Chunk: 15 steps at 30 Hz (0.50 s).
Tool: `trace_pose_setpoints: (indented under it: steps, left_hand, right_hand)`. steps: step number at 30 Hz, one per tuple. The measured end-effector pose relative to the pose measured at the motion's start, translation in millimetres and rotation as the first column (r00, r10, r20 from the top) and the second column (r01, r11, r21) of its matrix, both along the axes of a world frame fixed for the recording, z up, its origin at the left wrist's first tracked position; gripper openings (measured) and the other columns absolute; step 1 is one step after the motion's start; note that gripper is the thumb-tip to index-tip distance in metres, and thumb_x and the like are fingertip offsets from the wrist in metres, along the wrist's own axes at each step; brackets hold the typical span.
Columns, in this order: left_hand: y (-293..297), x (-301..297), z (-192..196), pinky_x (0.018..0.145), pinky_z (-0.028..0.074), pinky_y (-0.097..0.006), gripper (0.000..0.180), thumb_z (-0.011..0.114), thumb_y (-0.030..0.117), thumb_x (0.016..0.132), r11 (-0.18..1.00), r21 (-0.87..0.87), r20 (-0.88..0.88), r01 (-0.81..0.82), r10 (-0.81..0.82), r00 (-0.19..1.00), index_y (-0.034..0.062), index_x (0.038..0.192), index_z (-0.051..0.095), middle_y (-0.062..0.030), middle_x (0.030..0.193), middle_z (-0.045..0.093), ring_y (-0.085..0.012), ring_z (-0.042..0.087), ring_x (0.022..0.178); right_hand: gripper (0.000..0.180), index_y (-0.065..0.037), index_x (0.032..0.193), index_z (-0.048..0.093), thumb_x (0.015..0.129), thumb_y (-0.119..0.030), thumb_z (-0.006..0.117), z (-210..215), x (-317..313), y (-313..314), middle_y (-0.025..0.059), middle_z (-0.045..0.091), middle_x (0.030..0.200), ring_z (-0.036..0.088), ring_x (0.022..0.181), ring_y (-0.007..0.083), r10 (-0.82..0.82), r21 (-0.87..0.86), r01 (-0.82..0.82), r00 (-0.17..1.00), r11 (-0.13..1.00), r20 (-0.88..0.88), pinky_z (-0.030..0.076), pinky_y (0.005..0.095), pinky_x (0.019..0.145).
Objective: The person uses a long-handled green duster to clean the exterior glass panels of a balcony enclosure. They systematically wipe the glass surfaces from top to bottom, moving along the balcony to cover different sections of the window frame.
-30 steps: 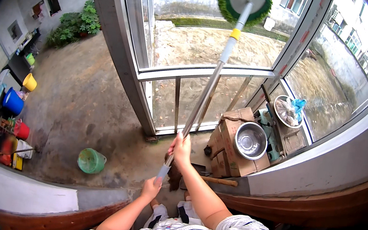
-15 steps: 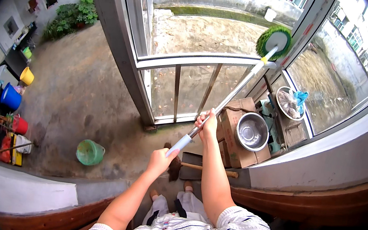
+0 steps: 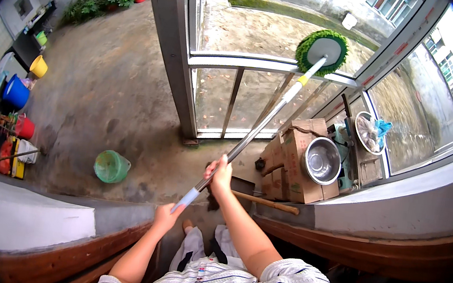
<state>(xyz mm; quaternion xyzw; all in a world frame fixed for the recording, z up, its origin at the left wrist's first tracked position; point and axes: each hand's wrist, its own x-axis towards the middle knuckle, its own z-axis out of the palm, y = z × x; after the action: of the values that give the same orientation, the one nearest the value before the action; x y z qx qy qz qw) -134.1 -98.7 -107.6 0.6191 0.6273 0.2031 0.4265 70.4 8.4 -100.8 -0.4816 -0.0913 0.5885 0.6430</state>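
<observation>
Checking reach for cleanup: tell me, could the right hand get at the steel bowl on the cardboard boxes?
Probably not as is: the right hand grips the mop pole, though the steel bowl lies uncovered.

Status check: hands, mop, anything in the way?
Left hand and right hand grip the mop pole. Green mop head against the window rail. Pole's path unobstructed.

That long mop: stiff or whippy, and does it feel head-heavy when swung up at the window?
Probably stiff: the mop pole looks like metal and runs straight from hands to head. Likely head-heavy: the round green pad sits far out, while the left hand and right hand both grip near the bottom end. The smooth shaft may slip if wet.
</observation>
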Motion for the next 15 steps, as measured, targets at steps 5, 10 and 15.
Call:
trace_pose_setpoints:
  steps: [5,10,15]
  left_hand:
    - [-63.7,-71.7,-20.4,0.048,0.041,-0.035,0.044,0.062,0.038,0.088,0.984,-0.147,0.058,-0.099,0.108,0.992,-0.0008,0.067,0.059,-0.0122,0.051,0.052,-0.0192,0.051,0.046]
    - [-133.0,-122.8,-52.9,0.05,0.043,-0.034,0.039,0.065,0.034,0.086,0.969,-0.151,0.058,-0.196,0.207,0.977,-0.0008,0.069,0.06,-0.0089,0.053,0.054,-0.0147,0.053,0.048]
    - [-160.7,-144.3,-61.1,0.051,0.044,-0.034,0.039,0.066,0.035,0.084,0.97,-0.085,0.069,-0.23,0.236,0.969,-0.0003,0.069,0.06,-0.0097,0.053,0.054,-0.0162,0.055,0.049]
  right_hand:
    - [0.045,-0.006,0.075,0.044,0.1,-0.043,0.035,-4.9,-75.8,-47.7,0.0073,0.052,0.055,0.052,0.043,0.0165,0.221,-0.015,-0.22,0.969,0.975,0.107,0.043,0.0292,0.04]
    - [0.041,-0.004,0.078,0.043,0.101,-0.037,0.035,-11.3,-137.5,-89.5,0.0094,0.053,0.058,0.055,0.048,0.0175,0.343,0.011,-0.347,0.93,0.938,0.135,0.047,0.0285,0.045]
    - [0.028,-0.006,0.094,0.035,0.101,-0.032,0.04,-4.5,-169.8,-105.7,0.0101,0.052,0.066,0.056,0.052,0.0187,0.406,0.007,-0.41,0.907,0.912,0.112,0.05,0.03,0.049]
